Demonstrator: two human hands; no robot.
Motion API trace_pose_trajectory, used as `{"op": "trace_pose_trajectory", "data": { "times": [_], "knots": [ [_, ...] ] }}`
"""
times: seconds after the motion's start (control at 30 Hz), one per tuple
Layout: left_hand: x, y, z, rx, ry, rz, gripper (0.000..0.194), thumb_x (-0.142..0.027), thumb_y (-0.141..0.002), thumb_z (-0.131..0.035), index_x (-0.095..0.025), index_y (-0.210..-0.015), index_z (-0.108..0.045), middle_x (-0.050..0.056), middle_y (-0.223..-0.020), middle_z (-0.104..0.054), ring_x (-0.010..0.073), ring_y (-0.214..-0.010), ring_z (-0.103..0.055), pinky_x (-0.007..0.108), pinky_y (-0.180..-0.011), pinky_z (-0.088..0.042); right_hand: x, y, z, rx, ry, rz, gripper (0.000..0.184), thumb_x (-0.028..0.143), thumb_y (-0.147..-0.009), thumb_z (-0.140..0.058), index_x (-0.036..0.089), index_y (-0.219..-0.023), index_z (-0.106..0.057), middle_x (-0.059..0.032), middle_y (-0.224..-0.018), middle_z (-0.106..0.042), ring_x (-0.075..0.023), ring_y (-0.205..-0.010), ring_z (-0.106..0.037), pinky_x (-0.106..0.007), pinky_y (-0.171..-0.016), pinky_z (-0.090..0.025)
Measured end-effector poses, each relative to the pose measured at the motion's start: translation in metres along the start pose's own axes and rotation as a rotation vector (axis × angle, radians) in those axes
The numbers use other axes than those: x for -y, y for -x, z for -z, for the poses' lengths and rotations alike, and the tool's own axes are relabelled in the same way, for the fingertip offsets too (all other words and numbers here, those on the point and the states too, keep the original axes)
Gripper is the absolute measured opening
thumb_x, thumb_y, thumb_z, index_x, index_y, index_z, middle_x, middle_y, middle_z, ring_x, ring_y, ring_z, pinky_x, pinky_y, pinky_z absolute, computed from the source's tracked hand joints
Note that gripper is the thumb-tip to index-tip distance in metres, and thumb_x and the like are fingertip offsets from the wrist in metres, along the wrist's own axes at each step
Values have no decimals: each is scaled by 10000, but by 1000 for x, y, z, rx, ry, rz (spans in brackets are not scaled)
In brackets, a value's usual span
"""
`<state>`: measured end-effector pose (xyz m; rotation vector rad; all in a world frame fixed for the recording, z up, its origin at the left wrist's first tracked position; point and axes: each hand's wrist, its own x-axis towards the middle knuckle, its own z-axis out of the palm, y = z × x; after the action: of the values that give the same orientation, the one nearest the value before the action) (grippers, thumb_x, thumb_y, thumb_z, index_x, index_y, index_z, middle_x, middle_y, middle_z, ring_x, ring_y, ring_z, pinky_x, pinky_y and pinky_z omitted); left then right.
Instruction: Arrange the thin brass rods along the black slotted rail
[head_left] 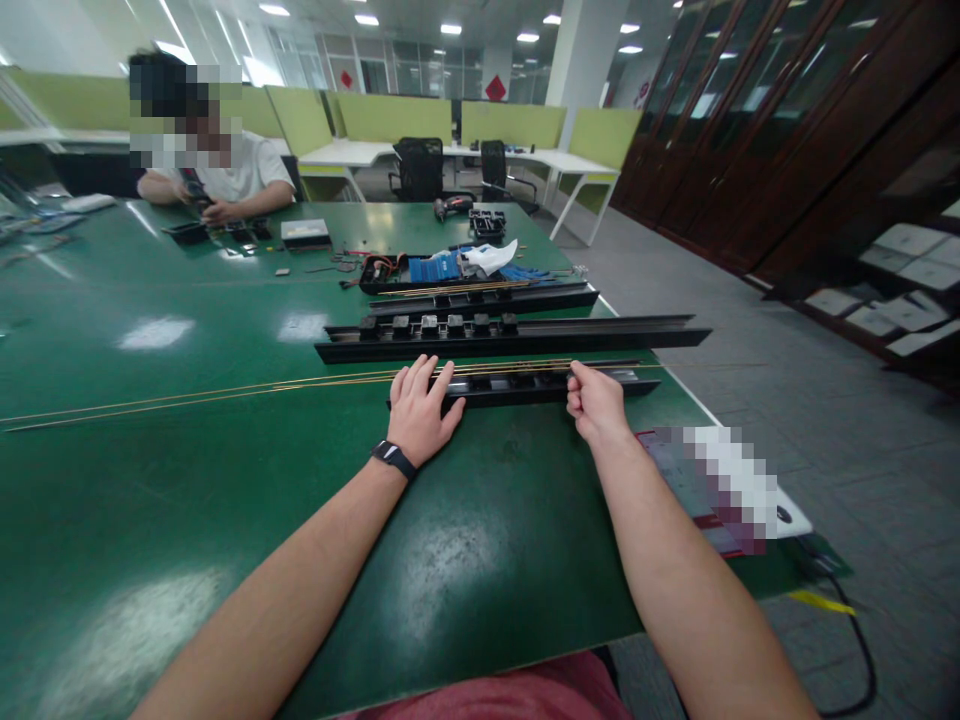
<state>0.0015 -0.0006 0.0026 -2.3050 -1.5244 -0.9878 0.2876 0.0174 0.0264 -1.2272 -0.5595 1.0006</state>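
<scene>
My left hand [422,408] lies with fingers spread over the left end of the nearest black channel rail [517,392]. Long thin brass-coloured rods [300,384] run under its fingers and reach far out to the left over the table. Near the rail's right part, my right hand [598,400] is closed, with thumb and fingertips pinched on the rods. Dark blocks sit inside the rail between the hands. Just behind lies a longer black rail [585,335] with a row of small blocks [429,326] in it.
A third rail [559,299] and a black tray of blue parts [433,268] lie farther back. A power drill [452,207] stands beyond. A person [225,170] works across the green table [225,500]. A plastic bag [690,480] is at right, by the table edge.
</scene>
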Motion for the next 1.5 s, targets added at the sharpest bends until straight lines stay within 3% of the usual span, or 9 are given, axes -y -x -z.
{"op": "trace_pose_trajectory", "data": {
  "times": [0.37, 1.03, 1.5],
  "knots": [
    [0, 0, 0, -1, -20, -6, 561, -444, -962, -570, -222, -1475, -530, 146, -1538, -507, 307, -1510, -369, 510, -1257, -231, -2, 2, -1, 34, 12, 1, 326, 287, -726, -854, 186, -683, -548, 52, -541, -541, -46, -320, -381, -155, -253, -190],
    [1, 0, -1, 7, 2, -5, 572, -440, -960, -568, -220, -1485, -521, 152, -1553, -489, 313, -1517, -355, 523, -1258, -231, 2, 2, -2, 9, 2, -9, 311, 246, -793, -787, 186, -647, -519, 47, -546, -525, -41, -320, -374, -152, -266, -197],
    [0, 0, 0, 0, 8, -1, 578, -432, -953, -573, -241, -1495, -510, 143, -1550, -495, 318, -1512, -363, 536, -1255, -233, -1, 2, -1, 29, 32, -22, 400, 340, -722, -885, 203, -700, -510, 56, -536, -541, -47, -309, -385, -146, -256, -205]
  ]
}}
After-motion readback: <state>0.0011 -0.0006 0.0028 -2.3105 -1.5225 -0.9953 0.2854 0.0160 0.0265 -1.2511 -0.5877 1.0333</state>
